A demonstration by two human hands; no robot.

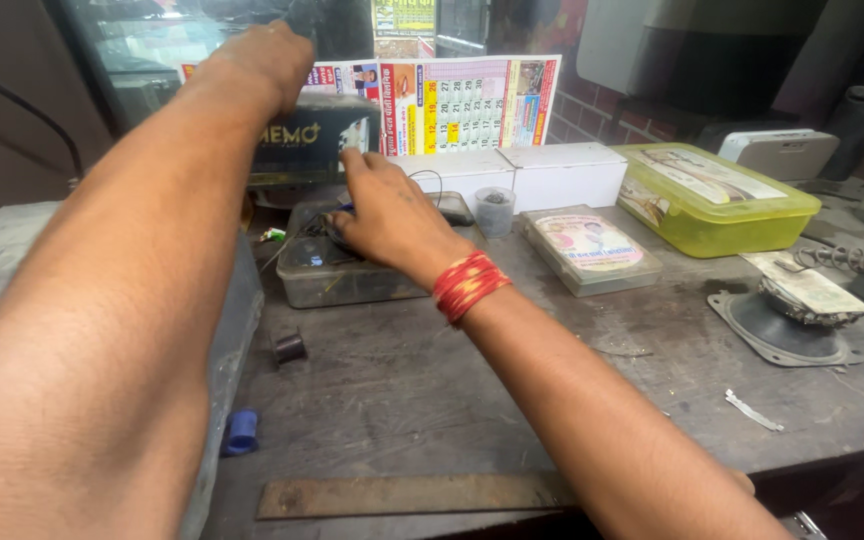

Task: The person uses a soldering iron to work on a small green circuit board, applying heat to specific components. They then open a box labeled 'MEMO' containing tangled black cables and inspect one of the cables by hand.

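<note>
Reaching into a clear tray (352, 285) of small parts, the right hand (387, 215) kept its fingers (357, 165) loosely curled and slightly apart, gripping nothing I could see. The left hand (267, 55) lay on top of a dark box (307, 140) (fingers hidden) just behind the tray on the bench (452, 400).

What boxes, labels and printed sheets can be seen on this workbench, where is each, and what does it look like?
Dark rectangular box with pale lettering: back left, under the left hand.
Colourful paper wall calendar: upright at the back centre.
Two plain white cardboard boxes: beneath the calendar.
Clear flat plastic case with round pink label: right of centre.
Yellow-green translucent lidded box with printed label: back right.
</note>
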